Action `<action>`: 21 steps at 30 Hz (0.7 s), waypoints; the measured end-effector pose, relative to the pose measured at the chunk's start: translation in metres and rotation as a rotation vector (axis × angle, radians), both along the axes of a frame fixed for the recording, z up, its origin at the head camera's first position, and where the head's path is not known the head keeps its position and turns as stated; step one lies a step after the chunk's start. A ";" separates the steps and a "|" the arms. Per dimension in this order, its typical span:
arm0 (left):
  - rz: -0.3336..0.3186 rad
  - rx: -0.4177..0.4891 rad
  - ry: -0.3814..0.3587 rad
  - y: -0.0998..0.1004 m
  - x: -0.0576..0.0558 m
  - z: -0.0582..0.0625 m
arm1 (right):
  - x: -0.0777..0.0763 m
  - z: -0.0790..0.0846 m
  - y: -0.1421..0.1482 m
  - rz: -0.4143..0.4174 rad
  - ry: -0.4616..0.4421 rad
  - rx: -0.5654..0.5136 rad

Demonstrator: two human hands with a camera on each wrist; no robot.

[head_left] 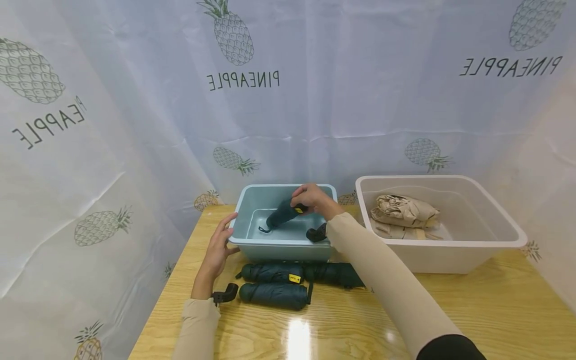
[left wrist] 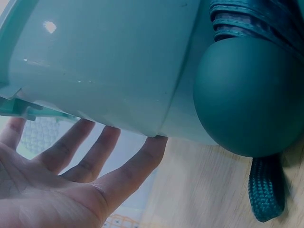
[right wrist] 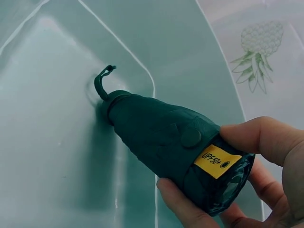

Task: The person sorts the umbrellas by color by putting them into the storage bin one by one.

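Note:
My right hand (head_left: 315, 198) grips the broad end of a dark green folded umbrella (right wrist: 159, 137), thumb on one side and fingers on the other. The umbrella slants down inside a light blue-green bin (head_left: 283, 251), its strap end toward the floor of the bin. A yellow UPF50+ tag (right wrist: 217, 161) shows by my thumb. At the bin's left end, my left hand (head_left: 219, 252) touches the outer wall and rim with extended, spread fingers (left wrist: 137, 166).
In front of the bin lie more folded umbrellas: one with a yellow tag (head_left: 270, 273), one nearer (head_left: 274, 295), and one partly behind my right sleeve (head_left: 335, 274). To the right, a white bin (head_left: 432, 257) holds a crumpled beige bundle (head_left: 402, 210). A pineapple-print curtain (head_left: 315, 110) hangs behind.

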State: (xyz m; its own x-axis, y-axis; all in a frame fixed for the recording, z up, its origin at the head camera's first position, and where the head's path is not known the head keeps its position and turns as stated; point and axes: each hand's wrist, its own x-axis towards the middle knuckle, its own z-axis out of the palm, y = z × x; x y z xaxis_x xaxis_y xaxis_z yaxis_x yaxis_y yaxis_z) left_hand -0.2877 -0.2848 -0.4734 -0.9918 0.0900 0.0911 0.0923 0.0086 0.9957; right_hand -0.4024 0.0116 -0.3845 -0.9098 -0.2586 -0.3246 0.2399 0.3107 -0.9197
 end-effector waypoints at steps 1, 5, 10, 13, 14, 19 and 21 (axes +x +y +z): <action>0.000 0.000 0.000 0.000 0.000 0.000 | 0.000 -0.001 0.000 0.002 -0.002 0.002; 0.000 0.000 0.002 0.000 0.001 0.001 | -0.003 -0.004 0.003 0.020 -0.012 0.010; 0.000 -0.008 0.006 0.000 0.001 0.001 | -0.004 -0.006 0.007 0.024 -0.052 0.023; 0.002 -0.008 0.005 0.001 0.001 0.002 | -0.004 -0.005 0.009 0.024 -0.081 0.026; 0.003 -0.008 0.004 0.001 0.001 0.003 | -0.004 -0.005 0.010 0.028 -0.091 0.024; 0.001 -0.006 0.000 0.001 0.001 0.003 | -0.004 -0.006 0.015 0.087 -0.107 0.054; -0.001 -0.004 0.001 0.001 0.001 0.002 | -0.003 -0.007 0.017 0.104 -0.106 0.064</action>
